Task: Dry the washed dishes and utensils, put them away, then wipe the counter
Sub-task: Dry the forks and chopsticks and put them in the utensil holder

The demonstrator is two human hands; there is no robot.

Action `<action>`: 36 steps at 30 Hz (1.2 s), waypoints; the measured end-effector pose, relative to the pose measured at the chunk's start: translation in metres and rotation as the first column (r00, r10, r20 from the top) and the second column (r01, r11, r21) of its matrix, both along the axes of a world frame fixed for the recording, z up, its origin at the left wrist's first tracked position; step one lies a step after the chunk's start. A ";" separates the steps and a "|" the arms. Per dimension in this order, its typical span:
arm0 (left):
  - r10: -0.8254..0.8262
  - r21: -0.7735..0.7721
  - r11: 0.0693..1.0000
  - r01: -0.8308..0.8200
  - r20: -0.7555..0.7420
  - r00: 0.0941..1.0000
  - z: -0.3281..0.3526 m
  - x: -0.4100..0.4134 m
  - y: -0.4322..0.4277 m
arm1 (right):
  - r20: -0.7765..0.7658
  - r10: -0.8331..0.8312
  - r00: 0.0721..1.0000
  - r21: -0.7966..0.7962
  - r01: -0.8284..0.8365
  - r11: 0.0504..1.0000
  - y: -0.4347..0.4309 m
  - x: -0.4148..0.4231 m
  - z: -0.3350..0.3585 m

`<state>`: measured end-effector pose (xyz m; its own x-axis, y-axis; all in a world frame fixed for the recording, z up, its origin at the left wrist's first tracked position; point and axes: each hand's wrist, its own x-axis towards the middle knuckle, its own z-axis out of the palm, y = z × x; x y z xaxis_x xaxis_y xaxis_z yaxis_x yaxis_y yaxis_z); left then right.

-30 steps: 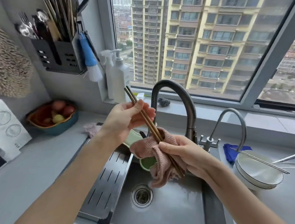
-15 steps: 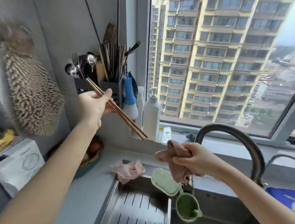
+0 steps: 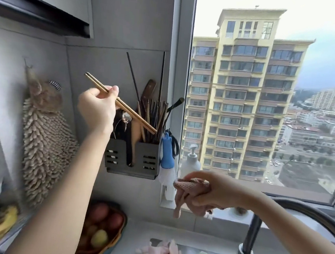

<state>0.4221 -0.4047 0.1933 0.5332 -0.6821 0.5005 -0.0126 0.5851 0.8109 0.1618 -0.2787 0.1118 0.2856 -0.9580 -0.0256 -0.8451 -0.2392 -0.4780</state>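
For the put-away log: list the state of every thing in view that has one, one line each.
chopsticks: pinched in the left hand, tilted, lower tips among the utensils at the utensil holder.
utensil holder: on the wall, both compartments filled.
pink cloth: bunched in the right hand, one end dangling.
blue brush: hangs at the holder's side.
fruit bowl: holds fruit.

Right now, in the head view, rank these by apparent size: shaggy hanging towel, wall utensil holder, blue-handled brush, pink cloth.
1. shaggy hanging towel
2. wall utensil holder
3. blue-handled brush and pink cloth look alike; the cloth is bunched in the right hand, nearer the camera, so unranked.
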 end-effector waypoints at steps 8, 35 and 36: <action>-0.109 0.163 0.984 0.066 0.272 0.956 -0.011 -0.022 -0.038 | 0.054 -0.043 0.998 0.014 0.043 0.999 -0.008 0.001 -0.015; -0.334 0.009 0.865 0.502 0.757 0.562 -0.130 -0.273 0.215 | 0.636 -0.430 0.641 0.182 0.417 0.891 0.253 -0.193 -0.111; -0.366 0.014 0.827 0.563 0.774 0.518 -0.135 -0.296 0.232 | 0.633 -0.443 0.634 0.177 0.439 0.881 0.268 -0.210 -0.118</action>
<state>0.1256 -0.1727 0.0583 -0.4305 -0.5446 0.7198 -0.1999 0.8352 0.5123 -0.0478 -0.0110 -0.0059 -0.2231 -0.9748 -0.0080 -0.3369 0.0848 -0.9377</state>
